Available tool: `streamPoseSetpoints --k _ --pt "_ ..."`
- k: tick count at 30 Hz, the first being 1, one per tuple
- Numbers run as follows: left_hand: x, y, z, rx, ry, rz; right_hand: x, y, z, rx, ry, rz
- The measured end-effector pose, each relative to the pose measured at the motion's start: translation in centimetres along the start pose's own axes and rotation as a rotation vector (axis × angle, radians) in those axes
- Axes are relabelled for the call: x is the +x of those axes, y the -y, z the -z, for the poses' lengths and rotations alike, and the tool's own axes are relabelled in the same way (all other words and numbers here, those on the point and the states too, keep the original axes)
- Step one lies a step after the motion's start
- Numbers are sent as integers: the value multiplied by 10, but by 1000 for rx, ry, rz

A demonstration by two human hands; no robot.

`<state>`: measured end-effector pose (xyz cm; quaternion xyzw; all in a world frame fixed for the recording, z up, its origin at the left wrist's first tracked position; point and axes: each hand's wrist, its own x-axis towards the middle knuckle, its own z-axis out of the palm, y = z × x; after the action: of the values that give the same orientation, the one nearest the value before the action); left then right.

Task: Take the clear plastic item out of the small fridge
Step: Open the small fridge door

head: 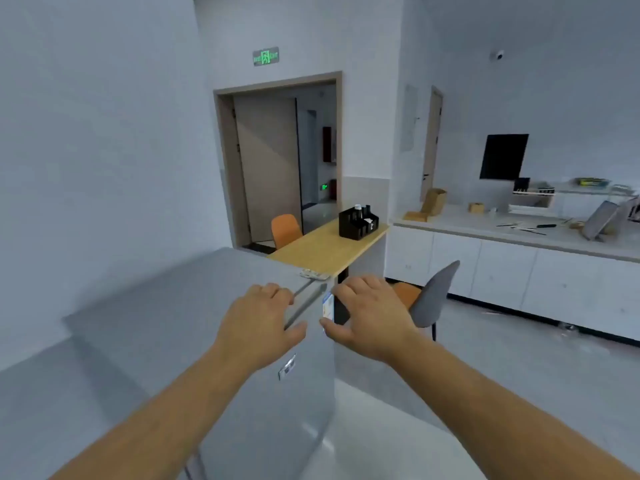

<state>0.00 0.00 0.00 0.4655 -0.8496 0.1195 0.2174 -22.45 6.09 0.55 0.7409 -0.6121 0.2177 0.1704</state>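
Small grey fridge (298, 393), door shut. My left hand (258, 318) and right hand (369, 315) spread wide at its top edge, holding nothing.

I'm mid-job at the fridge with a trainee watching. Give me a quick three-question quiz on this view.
1. True or false: the small fridge door is wide open.
2. Which hand is on the door's top edge by the handle? A) left hand B) right hand
3. What colour is the organizer on the wooden table?

Key: 1. False; it looks shut or barely ajar, and no clear plastic item shows. 2. A; the right hand is at the door's corner by a small sticker. 3. Black.
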Motion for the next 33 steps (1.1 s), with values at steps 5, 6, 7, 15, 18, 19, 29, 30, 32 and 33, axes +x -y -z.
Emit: streamPoseSetpoints --k 5,6,7,15,18,19,29,30,32,33 --pt "-50 52 -7 36 98 119 -1 65 -54 129 152 213" --pt "-55 61 -7 15 116 132 0 75 -59 157 144 240" --pt "-58 69 -7 -11 129 139 0 80 -65 169 135 262" --pt "-73 111 -21 -236 225 310 -7 128 -100 320 83 411" --pt "-73 111 -22 -231 241 314 -6 127 -95 343 105 406" --pt "-72 111 -22 -230 250 314 -6 126 -91 344 115 418" --pt "-61 88 -28 -18 311 254 -53 56 -32 371 193 10" --pt "-57 82 -28 -3 316 252 -54 46 -26 339 229 -40" --pt "-52 69 -30 34 323 243 -60 24 -15 276 312 -78" --pt "-48 61 -30 50 328 242 -65 14 -9 252 333 -82"
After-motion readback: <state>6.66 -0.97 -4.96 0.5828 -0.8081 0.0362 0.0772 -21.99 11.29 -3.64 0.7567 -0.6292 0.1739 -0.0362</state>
